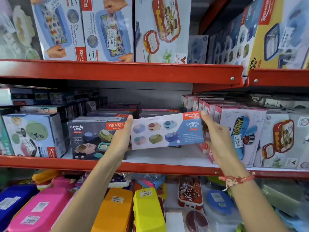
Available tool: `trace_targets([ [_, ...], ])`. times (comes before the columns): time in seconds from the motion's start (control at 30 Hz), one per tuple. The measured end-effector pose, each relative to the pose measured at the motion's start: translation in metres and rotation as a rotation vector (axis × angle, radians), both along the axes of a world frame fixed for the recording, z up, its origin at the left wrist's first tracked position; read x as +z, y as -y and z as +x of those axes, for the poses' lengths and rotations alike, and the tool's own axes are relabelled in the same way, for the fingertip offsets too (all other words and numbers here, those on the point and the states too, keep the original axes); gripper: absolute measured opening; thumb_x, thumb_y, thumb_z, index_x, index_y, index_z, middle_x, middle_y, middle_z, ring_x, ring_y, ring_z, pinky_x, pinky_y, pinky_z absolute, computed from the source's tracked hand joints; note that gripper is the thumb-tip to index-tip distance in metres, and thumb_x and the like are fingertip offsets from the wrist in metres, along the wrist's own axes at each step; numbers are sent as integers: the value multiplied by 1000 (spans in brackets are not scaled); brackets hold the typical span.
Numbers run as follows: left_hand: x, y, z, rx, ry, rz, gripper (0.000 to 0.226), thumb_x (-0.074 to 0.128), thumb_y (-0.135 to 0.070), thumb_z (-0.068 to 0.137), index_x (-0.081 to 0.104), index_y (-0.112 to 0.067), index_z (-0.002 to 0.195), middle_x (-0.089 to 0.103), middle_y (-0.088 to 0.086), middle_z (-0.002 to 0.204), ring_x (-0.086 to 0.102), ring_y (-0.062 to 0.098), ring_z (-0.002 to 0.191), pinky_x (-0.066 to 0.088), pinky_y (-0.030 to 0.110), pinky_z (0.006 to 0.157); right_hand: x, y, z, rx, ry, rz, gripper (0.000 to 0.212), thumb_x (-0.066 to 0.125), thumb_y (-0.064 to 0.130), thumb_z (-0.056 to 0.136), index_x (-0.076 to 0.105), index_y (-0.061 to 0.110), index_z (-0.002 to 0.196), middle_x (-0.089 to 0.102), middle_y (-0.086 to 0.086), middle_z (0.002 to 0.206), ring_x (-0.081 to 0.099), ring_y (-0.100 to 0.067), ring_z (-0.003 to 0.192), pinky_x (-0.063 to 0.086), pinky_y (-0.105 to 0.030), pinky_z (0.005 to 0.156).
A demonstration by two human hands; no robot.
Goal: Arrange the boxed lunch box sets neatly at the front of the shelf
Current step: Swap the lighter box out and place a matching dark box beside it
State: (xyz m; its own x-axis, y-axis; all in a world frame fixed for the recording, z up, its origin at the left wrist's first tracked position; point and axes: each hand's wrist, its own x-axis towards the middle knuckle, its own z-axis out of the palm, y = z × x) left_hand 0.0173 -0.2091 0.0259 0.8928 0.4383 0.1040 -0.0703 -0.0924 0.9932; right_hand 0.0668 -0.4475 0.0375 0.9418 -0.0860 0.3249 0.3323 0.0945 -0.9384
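Note:
A white and blue Crunchy Bite lunch box set box [167, 131] hangs lengthwise above the middle shelf [150, 166], a little tilted. My left hand [121, 139] grips its left end and my right hand [215, 139] grips its right end. A dark blue Crunchy Bite box [93, 138] stands at the shelf front just to the left, touching my left hand. More dark boxes [115, 111] are stacked behind, partly hidden by the held box.
White shelf floor shows under the held box. Pink-and-white boxes [234, 131] stand in a row to the right, a green lunch box carton [33, 134] to the left. The upper shelf edge [117, 69] overhangs. Loose coloured lunch boxes [147, 210] fill the shelf below.

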Motion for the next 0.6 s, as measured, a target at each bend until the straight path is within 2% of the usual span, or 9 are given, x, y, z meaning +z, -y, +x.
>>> trace_targets([
  [0.07, 4, -4, -3, 41, 34, -48, 74, 45, -83, 63, 68, -16, 83, 75, 7, 95, 70, 32, 91, 50, 55, 94, 5, 4, -3, 44, 54, 70, 27, 61, 40, 86, 74, 16, 85, 77, 5, 74, 70, 0, 68, 55, -19, 61],
  [0.13, 3, -9, -2, 80, 50, -63, 74, 53, -81, 60, 65, -12, 85, 72, 6, 94, 69, 37, 91, 52, 54, 90, 8, 6, -5, 76, 62, 114, 23, 62, 35, 87, 72, 16, 83, 77, 7, 71, 70, 0, 66, 55, -17, 56],
  [0.2, 3, -10, -6, 55, 82, -53, 59, 54, -63, 76, 68, -9, 93, 75, 9, 95, 69, 33, 93, 53, 40, 76, 7, 7, -1, 111, 38, 93, 19, 66, 33, 84, 71, 14, 81, 76, 1, 76, 70, -5, 68, 55, -17, 55],
  [0.27, -1, -11, -7, -14, 128, -32, 42, 53, -44, 86, 69, -7, 100, 75, 14, 99, 69, 31, 96, 52, 35, 74, 5, 5, 5, 136, 4, 66, 20, 72, 27, 80, 72, 12, 92, 77, -6, 90, 71, -12, 79, 57, -22, 61],
  [0.37, -9, -14, -11, -143, 180, 44, 34, 49, -21, 92, 60, -11, 123, 71, 12, 114, 67, 23, 104, 52, 38, 92, -5, 3, 20, 120, -26, 79, 41, 75, 11, 77, 66, 9, 116, 73, -12, 108, 70, -25, 99, 60, -32, 75],
  [0.43, -17, -16, -10, -202, 193, 98, 41, 49, -11, 92, 52, -18, 132, 70, 4, 117, 67, 16, 106, 50, 31, 95, -14, 1, 30, 106, 1, 52, 49, 72, 0, 77, 60, 7, 124, 71, -11, 112, 69, -23, 100, 60, -26, 75],
  [0.5, -22, -15, -7, -213, 184, 170, 49, 50, 0, 90, 48, -24, 132, 68, -2, 117, 65, 9, 104, 51, 20, 87, -24, -1, 38, 106, 41, 18, 53, 68, -8, 78, 57, 7, 128, 70, -7, 111, 68, -15, 96, 60, -22, 72],
  [0.57, -29, -15, 1, -193, 174, 200, 59, 49, 12, 86, 42, -15, 138, 64, -1, 121, 62, 6, 106, 51, 15, 84, -33, -4, 44, 97, 73, -5, 61, 67, -13, 76, 54, 9, 131, 65, -7, 118, 65, -16, 103, 57, -29, 80],
  [0.6, -32, -16, 5, -179, 169, 212, 63, 48, 16, 84, 39, -10, 141, 60, 2, 127, 59, 8, 114, 50, 17, 90, -38, -5, 47, 86, 88, -26, 65, 67, -14, 75, 51, 10, 133, 63, -6, 122, 63, -17, 108, 56, -33, 85],
])
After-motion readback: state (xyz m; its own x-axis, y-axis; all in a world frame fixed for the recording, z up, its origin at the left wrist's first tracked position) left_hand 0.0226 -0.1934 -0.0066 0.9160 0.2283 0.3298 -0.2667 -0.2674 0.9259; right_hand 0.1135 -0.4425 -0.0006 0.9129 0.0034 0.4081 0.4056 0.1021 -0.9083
